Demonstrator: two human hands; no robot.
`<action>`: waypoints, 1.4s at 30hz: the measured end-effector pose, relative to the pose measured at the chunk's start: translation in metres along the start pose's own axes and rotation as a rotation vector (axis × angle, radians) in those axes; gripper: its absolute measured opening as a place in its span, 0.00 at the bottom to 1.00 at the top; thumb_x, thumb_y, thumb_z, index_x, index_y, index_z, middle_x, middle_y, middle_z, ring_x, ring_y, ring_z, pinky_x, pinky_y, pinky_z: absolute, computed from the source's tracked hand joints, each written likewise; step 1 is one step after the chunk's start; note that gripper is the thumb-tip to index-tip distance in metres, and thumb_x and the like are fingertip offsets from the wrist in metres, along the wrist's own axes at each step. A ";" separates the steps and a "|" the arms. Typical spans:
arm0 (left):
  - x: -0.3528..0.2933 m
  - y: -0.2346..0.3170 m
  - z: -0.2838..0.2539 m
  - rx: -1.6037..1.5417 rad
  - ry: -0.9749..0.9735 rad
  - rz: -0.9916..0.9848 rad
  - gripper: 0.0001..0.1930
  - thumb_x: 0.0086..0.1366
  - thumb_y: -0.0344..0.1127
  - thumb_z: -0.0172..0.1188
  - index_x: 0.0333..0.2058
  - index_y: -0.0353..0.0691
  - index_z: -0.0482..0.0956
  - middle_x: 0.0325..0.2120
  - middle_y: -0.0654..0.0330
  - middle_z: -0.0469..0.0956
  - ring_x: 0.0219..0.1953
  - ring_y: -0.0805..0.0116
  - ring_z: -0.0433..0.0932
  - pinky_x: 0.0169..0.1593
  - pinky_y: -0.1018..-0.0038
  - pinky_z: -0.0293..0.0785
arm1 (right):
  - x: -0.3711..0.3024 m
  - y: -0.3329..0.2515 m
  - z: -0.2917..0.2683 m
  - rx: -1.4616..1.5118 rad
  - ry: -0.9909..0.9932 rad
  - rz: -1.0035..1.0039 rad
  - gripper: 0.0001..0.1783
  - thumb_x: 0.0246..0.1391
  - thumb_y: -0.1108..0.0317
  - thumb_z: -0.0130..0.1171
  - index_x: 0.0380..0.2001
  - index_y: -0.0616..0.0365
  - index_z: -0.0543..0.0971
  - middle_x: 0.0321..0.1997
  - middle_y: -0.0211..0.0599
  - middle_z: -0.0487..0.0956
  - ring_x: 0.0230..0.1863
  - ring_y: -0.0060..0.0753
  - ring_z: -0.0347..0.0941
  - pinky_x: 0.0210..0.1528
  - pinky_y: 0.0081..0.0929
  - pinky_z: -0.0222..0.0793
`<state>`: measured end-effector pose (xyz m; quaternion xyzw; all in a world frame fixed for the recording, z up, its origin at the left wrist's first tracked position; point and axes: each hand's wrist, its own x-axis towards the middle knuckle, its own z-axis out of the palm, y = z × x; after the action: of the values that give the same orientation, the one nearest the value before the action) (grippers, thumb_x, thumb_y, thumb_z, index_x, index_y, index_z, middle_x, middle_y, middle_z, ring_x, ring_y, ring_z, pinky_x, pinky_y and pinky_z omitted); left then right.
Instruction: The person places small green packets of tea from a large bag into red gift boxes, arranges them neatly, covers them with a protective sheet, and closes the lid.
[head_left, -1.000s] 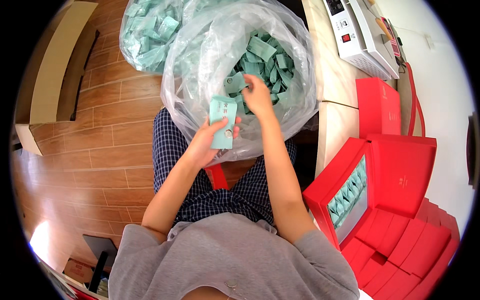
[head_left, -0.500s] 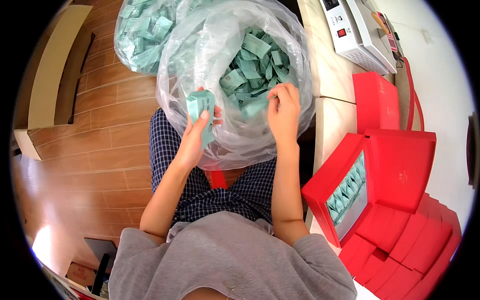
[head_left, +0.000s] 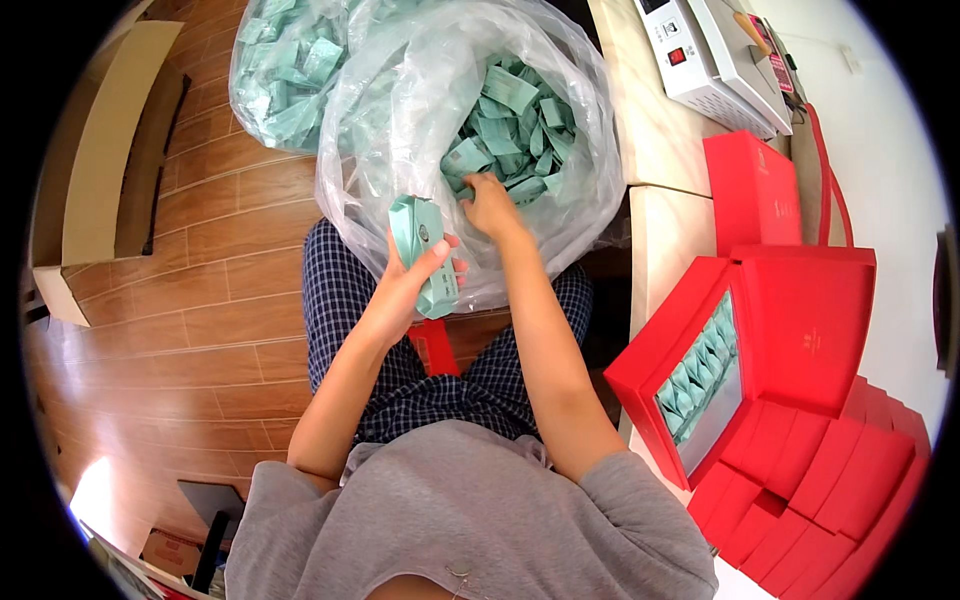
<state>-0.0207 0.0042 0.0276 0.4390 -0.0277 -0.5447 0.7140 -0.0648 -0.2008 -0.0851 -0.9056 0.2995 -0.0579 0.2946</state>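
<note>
My left hand (head_left: 410, 275) is closed round a small stack of pale green sachets (head_left: 415, 225), held upright in front of the bag's near rim. The thumb lies across the front sachet. My right hand (head_left: 495, 210) reaches inside a large clear plastic bag (head_left: 375, 120), its fingers bent and pinched at a green sachet at the near left of the pile. Many loose green sachets (head_left: 510, 130) fill the bag's opening. The right fingertips are partly hidden among them. The bag stands in front of my knees.
A second clear bag of green sachets (head_left: 290, 70) stands behind on the left. To the right, an open red box (head_left: 640, 365) holds a row of sachets. Stacked red boxes (head_left: 800, 480), another red box (head_left: 750, 190) and a white machine (head_left: 710, 75) are nearby. A cardboard box (head_left: 110, 150) lies far left.
My right hand has moved left across the pile to its near left side. My left hand has come slightly lower and to the right, with the sachet stack still in it.
</note>
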 end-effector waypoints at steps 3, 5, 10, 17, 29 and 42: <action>-0.003 0.001 -0.005 -0.029 0.002 -0.005 0.33 0.63 0.44 0.58 0.57 0.43 0.47 0.47 0.55 0.68 0.42 0.63 0.74 0.43 0.65 0.77 | -0.005 -0.019 -0.011 -0.088 -0.190 0.011 0.14 0.46 0.72 0.58 0.39 0.59 0.76 0.43 0.48 0.77 0.47 0.49 0.72 0.50 0.42 0.67; -0.001 0.002 -0.002 -0.047 -0.013 -0.014 0.32 0.63 0.44 0.58 0.57 0.43 0.48 0.47 0.55 0.68 0.42 0.63 0.74 0.43 0.65 0.77 | -0.009 -0.017 -0.017 -0.152 -0.129 0.058 0.11 0.50 0.70 0.57 0.38 0.57 0.75 0.40 0.47 0.78 0.43 0.52 0.73 0.46 0.42 0.70; 0.002 0.005 -0.004 -0.106 -0.027 -0.043 0.31 0.63 0.43 0.58 0.56 0.42 0.50 0.47 0.55 0.67 0.43 0.62 0.74 0.43 0.65 0.77 | -0.032 -0.030 -0.068 0.362 0.433 0.305 0.10 0.58 0.69 0.52 0.41 0.61 0.69 0.34 0.44 0.78 0.35 0.42 0.76 0.35 0.33 0.73; 0.015 -0.011 0.007 -0.050 0.051 0.175 0.30 0.63 0.45 0.58 0.57 0.38 0.58 0.48 0.53 0.69 0.44 0.62 0.75 0.46 0.65 0.76 | -0.076 -0.108 -0.093 1.398 0.515 0.453 0.15 0.59 0.72 0.49 0.49 0.63 0.64 0.31 0.40 0.76 0.23 0.27 0.73 0.25 0.23 0.70; 0.014 -0.004 -0.009 -0.103 0.111 0.289 0.33 0.65 0.43 0.57 0.59 0.43 0.46 0.47 0.50 0.69 0.45 0.61 0.76 0.44 0.66 0.77 | -0.034 -0.033 -0.076 -0.295 0.390 -0.133 0.11 0.48 0.73 0.57 0.38 0.52 0.78 0.34 0.41 0.79 0.37 0.47 0.74 0.38 0.37 0.69; 0.003 0.007 -0.013 -0.184 0.006 0.197 0.33 0.63 0.43 0.59 0.60 0.38 0.52 0.49 0.46 0.71 0.48 0.60 0.75 0.50 0.64 0.75 | -0.056 -0.087 -0.100 0.389 0.471 0.147 0.11 0.63 0.66 0.47 0.43 0.59 0.74 0.36 0.37 0.77 0.36 0.32 0.72 0.48 0.26 0.65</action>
<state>-0.0072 0.0101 0.0233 0.3687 -0.0183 -0.4709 0.8012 -0.0943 -0.1619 0.0499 -0.7699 0.4073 -0.3010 0.3882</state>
